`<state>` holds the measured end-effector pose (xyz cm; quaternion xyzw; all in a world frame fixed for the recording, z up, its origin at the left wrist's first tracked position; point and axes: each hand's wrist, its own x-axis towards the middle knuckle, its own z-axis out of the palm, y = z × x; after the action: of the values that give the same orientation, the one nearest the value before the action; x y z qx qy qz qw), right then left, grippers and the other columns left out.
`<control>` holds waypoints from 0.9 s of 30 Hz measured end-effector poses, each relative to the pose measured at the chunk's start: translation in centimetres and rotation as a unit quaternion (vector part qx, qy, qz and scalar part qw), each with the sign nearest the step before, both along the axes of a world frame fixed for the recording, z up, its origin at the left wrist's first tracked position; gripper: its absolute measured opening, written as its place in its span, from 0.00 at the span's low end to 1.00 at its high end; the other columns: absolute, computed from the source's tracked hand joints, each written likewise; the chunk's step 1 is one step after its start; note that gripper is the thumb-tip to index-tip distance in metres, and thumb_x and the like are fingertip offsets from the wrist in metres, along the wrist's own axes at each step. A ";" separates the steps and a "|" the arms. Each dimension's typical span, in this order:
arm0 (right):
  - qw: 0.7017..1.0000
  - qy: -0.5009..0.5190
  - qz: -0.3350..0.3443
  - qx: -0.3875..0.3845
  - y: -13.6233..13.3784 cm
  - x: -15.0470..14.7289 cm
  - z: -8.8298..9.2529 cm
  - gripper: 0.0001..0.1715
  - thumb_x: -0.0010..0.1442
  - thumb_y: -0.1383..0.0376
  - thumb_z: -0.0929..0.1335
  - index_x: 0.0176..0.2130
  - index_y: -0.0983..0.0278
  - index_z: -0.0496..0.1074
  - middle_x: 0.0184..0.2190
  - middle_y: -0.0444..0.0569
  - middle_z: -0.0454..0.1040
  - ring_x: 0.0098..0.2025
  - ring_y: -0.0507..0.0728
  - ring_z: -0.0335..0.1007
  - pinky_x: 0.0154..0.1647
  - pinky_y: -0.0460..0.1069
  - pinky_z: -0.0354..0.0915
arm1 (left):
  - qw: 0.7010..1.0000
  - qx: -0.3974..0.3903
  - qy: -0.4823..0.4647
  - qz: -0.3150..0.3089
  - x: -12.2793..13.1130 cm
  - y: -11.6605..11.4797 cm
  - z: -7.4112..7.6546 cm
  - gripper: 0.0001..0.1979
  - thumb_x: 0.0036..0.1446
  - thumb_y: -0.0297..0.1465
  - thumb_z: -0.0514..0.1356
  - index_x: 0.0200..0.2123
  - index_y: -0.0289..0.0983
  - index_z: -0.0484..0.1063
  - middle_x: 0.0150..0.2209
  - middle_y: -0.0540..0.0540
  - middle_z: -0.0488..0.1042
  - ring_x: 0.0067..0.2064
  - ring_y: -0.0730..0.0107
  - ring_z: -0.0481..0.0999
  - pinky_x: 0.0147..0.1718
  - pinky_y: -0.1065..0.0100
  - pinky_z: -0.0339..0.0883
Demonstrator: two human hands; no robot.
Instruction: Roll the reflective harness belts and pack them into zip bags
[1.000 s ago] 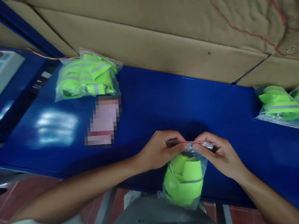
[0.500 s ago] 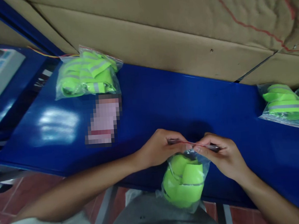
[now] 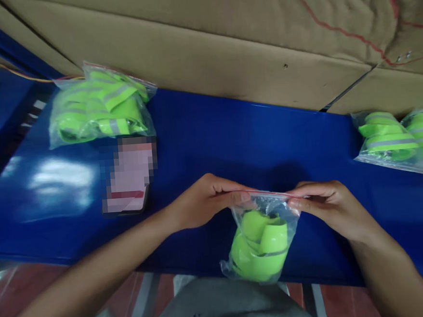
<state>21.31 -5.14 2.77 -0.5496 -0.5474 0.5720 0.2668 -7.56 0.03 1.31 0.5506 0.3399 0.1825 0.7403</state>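
A clear zip bag (image 3: 266,241) hangs between my two hands at the front of the blue table. Inside it lies a rolled neon-yellow strap (image 3: 264,258) with a grey reflective stripe. My left hand (image 3: 210,199) pinches the left end of the bag's red-lined top edge between thumb and fingers. At the right end of that same edge, my right hand (image 3: 328,203) has its thumb and fingers closed on the plastic. The bag's top edge is stretched nearly straight between the hands.
Towards the back left, a larger bag of neon-yellow straps (image 3: 102,105) lies on the blue table (image 3: 210,134), with a blurred-out phone (image 3: 129,176) in front. More bagged straps (image 3: 391,138) sit at the right. Brown cardboard (image 3: 190,58) borders the table's far side.
My hands have moved apart along the bag's top edge, now pulled straight and showing more of the bag's upper part. The view has shifted slightly to the right.
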 end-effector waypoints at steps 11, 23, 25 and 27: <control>1.000 -0.009 0.011 -0.008 0.4 1.3 0.9 0.15 0.64 0.56 0.74 0.49 0.55 0.83 0.42 0.48 0.85 0.38 0.58 0.84 0.41 0.52 0.81 | 0.994 0.102 0.017 0.027 -0.1 -0.5 0.1 0.20 0.71 0.36 0.57 0.62 0.40 0.74 0.52 0.44 0.82 0.51 0.66 0.83 0.53 0.66 0.77; 0.961 0.201 -0.187 0.022 0.4 -0.2 0.5 0.23 0.58 0.49 0.77 0.50 0.55 0.81 0.45 0.48 0.83 0.45 0.58 0.81 0.52 0.55 0.76 | 0.992 0.109 0.030 0.055 0.9 -2.2 -1.3 0.41 0.58 0.37 0.71 0.69 0.47 0.56 0.61 0.37 0.75 0.57 0.55 0.81 0.52 0.61 0.79; 0.962 0.216 -0.165 0.034 0.5 -0.6 -0.2 0.35 0.58 0.45 0.76 0.60 0.54 0.75 0.56 0.51 0.79 0.57 0.60 0.76 0.62 0.58 0.70 | 0.987 0.135 0.026 0.087 1.1 -2.3 -1.5 0.34 0.60 0.38 0.70 0.65 0.46 0.62 0.57 0.39 0.78 0.53 0.55 0.83 0.47 0.63 0.81; 0.972 0.209 -0.098 0.051 0.6 -1.1 -0.8 0.50 0.55 0.42 0.77 0.68 0.54 0.64 0.65 0.54 0.70 0.67 0.63 0.68 0.68 0.60 0.65 | 0.974 0.199 0.020 0.107 1.0 -2.2 -1.5 0.28 0.62 0.37 0.68 0.63 0.46 0.66 0.54 0.41 0.80 0.50 0.56 0.84 0.44 0.64 0.81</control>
<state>20.22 -4.57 1.94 -0.4545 -0.4517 0.6163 0.4578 -6.52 -2.18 -0.21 0.6510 0.3686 0.3133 0.5849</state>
